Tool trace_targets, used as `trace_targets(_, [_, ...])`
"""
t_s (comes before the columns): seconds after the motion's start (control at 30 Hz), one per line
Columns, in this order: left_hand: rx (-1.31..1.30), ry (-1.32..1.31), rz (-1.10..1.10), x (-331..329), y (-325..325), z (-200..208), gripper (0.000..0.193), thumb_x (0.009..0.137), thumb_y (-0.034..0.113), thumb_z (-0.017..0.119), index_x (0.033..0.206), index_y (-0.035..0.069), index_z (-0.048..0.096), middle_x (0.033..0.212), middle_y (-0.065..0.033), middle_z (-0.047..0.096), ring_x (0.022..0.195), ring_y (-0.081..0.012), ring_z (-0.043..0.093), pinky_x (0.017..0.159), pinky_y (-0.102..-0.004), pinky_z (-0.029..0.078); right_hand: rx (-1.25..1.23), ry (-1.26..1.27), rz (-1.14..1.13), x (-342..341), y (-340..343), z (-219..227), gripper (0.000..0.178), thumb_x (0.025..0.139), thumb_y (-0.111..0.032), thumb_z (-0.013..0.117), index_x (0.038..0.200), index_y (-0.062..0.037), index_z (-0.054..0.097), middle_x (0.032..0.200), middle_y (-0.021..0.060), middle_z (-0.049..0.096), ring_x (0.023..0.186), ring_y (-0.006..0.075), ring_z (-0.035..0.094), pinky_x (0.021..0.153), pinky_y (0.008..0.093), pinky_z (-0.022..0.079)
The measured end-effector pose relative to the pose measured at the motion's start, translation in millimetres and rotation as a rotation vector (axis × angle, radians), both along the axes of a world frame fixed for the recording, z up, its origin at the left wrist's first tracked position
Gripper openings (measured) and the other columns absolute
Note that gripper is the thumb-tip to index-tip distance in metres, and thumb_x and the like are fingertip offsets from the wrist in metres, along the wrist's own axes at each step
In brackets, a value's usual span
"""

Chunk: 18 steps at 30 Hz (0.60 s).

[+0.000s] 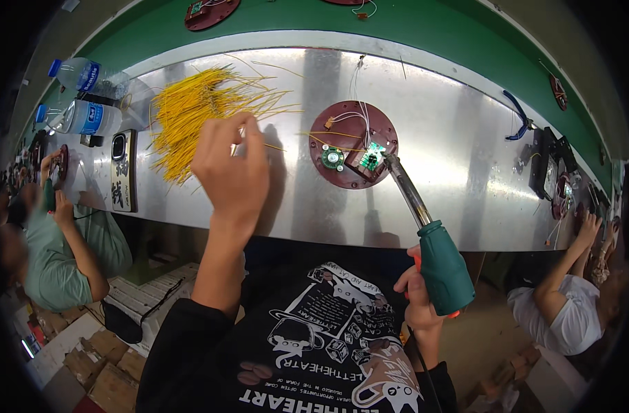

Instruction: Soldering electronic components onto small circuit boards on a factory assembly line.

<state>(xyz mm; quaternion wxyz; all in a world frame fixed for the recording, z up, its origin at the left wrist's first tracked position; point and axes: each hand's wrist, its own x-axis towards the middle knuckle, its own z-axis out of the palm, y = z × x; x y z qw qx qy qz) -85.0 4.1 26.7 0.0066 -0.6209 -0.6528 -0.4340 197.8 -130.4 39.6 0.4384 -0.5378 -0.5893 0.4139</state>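
A green-handled soldering iron (446, 265) is gripped in my right hand (422, 297). Its metal tip reaches the small green circuit board (372, 157) on a dark red round base (381, 129); whether it touches cannot be made out. The base also carries a round green part (332, 158) and white wires. Two thin yellow wires extend over it from the left. My left hand (233, 168) is raised beside a large bundle of yellow wires (180, 131), fingers curled into a pinch. What they hold, if anything, is too small to tell.
Two water bottles (94, 118) lie at the left, near a phone (123, 172). Blue-handled pliers (516, 115) rest at the bench's far right. Co-workers sit on both sides, one in a green shirt (73, 258), one in white (569, 313). More red bases sit along the green strip (287, 19).
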Motion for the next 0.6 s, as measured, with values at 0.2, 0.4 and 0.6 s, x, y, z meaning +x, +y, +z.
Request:
trace_targets(0.2, [0.159, 0.028, -0.387, 31, -6, 14, 0.018, 0.077, -0.004, 0.071, 0.095, 0.0, 0.07, 0.08, -0.0093, 0.062, 0.07, -0.0269, 0.06, 0.062, -0.0369, 0.05, 0.025, -0.019, 0.046, 6, 0, -1, 0.041, 0.098, -0.017, 0.058, 0.13, 0.0074, 0.053, 0.114, 0.0171, 0.063, 0.056, 0.0139, 0.058, 0.05, 0.0261, 0.043])
trace_targets(0.4, [0.04, 0.0, -0.596, 47, 3, -12, 0.015, 0.077, -0.005, 0.073, 0.091, -0.001, 0.07, 0.083, -0.011, 0.068, 0.072, -0.0279, 0.063, 0.064, -0.0355, 0.052, -0.033, 0.002, 0.024, 4, -1, -7, 0.04, 0.097, -0.015, 0.058, 0.13, 0.0074, 0.053, 0.114, 0.0177, 0.064, 0.056, 0.0141, 0.058, 0.051, 0.0263, 0.045])
trace_targets(0.6, [0.081, -0.005, -0.611, 47, 6, -25, 0.019, 0.074, -0.003, 0.072, 0.092, 0.001, 0.067, 0.085, -0.0094, 0.063, 0.073, -0.0273, 0.061, 0.062, -0.0362, 0.051, -0.06, 0.004, 0.052, 4, 2, -7, 0.04, 0.096, -0.013, 0.059, 0.13, 0.0075, 0.054, 0.114, 0.0176, 0.064, 0.056, 0.0141, 0.058, 0.051, 0.0263, 0.046])
